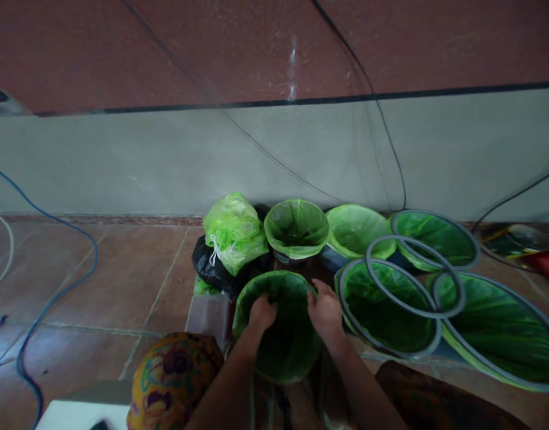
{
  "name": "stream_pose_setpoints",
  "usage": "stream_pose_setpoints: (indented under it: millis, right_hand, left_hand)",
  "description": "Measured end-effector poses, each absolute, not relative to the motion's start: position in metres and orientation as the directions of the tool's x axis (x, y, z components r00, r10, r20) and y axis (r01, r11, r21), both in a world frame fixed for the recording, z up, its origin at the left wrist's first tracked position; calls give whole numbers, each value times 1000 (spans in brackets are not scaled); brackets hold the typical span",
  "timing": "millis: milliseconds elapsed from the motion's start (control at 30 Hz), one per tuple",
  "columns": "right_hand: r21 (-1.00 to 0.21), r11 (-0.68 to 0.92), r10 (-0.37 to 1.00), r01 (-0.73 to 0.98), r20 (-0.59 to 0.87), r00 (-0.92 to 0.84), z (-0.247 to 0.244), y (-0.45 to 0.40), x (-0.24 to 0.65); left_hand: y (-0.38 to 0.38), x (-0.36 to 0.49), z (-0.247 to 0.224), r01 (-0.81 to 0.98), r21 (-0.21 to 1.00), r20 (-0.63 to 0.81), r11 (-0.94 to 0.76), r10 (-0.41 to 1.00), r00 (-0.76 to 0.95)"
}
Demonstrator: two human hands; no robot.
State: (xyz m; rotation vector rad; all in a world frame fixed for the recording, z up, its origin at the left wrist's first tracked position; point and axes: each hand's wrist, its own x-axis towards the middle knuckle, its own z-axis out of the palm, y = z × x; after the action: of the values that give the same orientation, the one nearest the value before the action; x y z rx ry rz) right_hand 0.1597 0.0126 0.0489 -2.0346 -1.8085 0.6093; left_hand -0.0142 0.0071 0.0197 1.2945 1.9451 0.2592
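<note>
A bin lined with a green plastic bag (287, 364) stands in front of me between my knees. My left hand (262, 313) reaches inside its mouth near the left wall, fingers curled; whatever they hold is hidden. At the right side of the rim is my right hand (325, 310), closed over the edge of the bag, with the thumb on the inner side. The bag is spread round the bin and folded over its rim. Deep inside, the bin is dark.
Behind stand more lined bins (296, 230), (359, 232). On the right are ringed bins (502, 322), with a loose grey ring (417, 310) lying across some. Tied green bag (236, 230), black bag (206, 269) and clear box (208, 316) sit left. A blue cable (72, 286) crosses the tiles.
</note>
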Motion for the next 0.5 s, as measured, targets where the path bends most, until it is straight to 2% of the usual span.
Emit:
stream_pose_setpoints:
  millis: [100,233,367,500]
  right_hand:
    - [-580,-97,966,809,-252,-65,43,16,131]
    - [-542,-160,944,825,-328,-33,15,21,114]
    - [-524,-159,932,837,-360,-48,-1,24,116]
    - [-539,-107,945,835,-317,-84,9,21,114]
  left_hand:
    - [1,-19,31,672,493,-486,552,816,-314]
    - [-7,-21,26,610,439,-508,659,743,-437]
    - [-5,-17,10,601,453,-534,659,740,-409]
    - [-5,-17,14,615,519,-501,594,794,-344]
